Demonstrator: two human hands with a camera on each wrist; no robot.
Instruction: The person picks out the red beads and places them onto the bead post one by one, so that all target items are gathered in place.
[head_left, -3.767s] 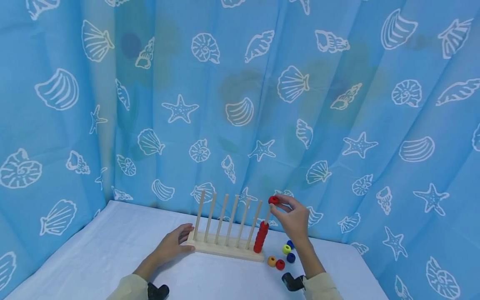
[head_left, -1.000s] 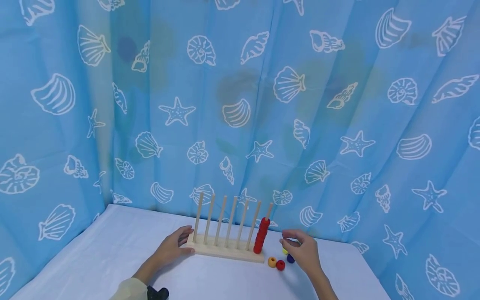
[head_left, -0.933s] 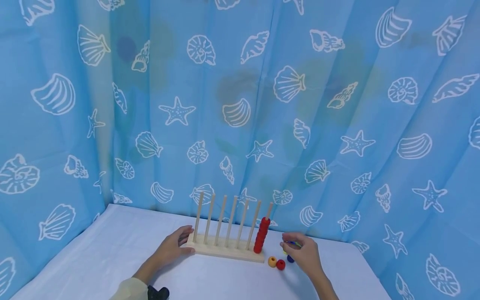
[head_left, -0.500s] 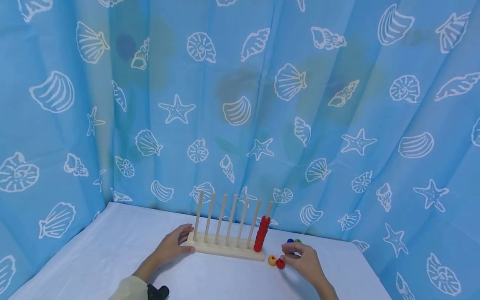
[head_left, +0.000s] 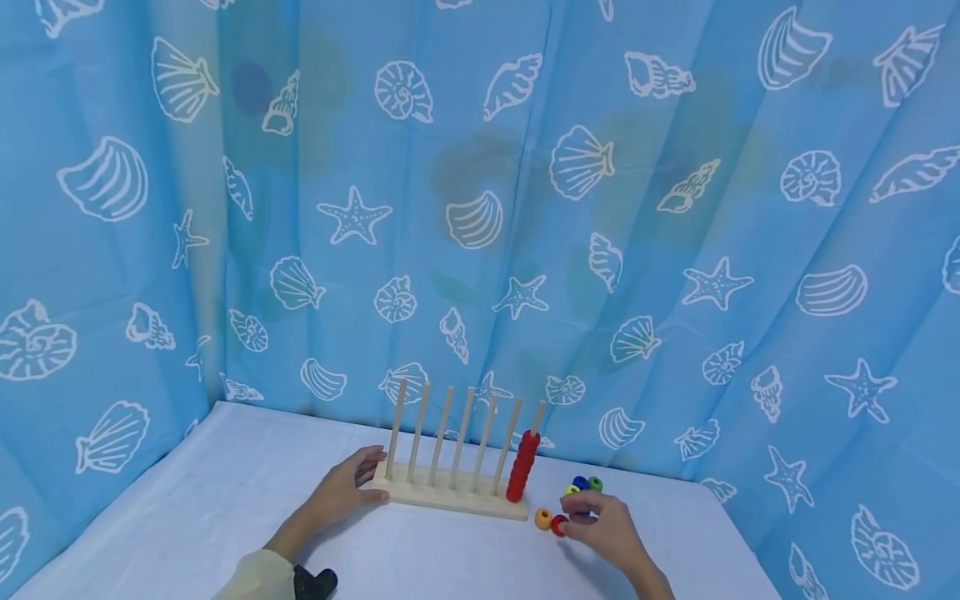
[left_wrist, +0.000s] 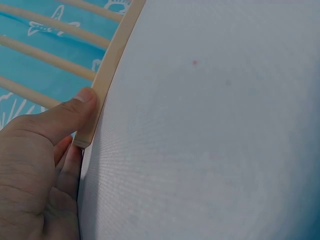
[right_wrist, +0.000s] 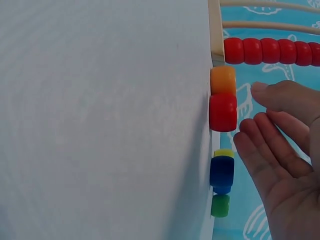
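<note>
A wooden peg stand (head_left: 457, 497) with several upright pegs stands on the table. Its left end is gripped by my left hand (head_left: 337, 492), thumb (left_wrist: 82, 102) on the front of the base and fingers behind the end. Red beads (head_left: 522, 468) are stacked on the rightmost peg, whose tip stays bare. My right hand (head_left: 611, 529) hovers over a loose red bead (head_left: 558, 526), thumb and fingers apart. The right wrist view shows a gap between the fingertips and that red bead (right_wrist: 223, 113). An orange bead (head_left: 543, 519) lies against it, beside the stand's right end.
Behind the right hand lie a yellow bead (head_left: 572, 491), a blue bead (head_left: 580, 482) and a green bead (head_left: 596, 483). A dark blue bead (right_wrist: 222, 171) shows in the right wrist view. A blue shell-patterned curtain (head_left: 480, 208) hangs behind the white table (head_left: 420, 550).
A red bead pinched above the end peg earlier is on the stack now. The right hand came down to the loose beads and shifted towards the red one. The left hand kept its grip.
</note>
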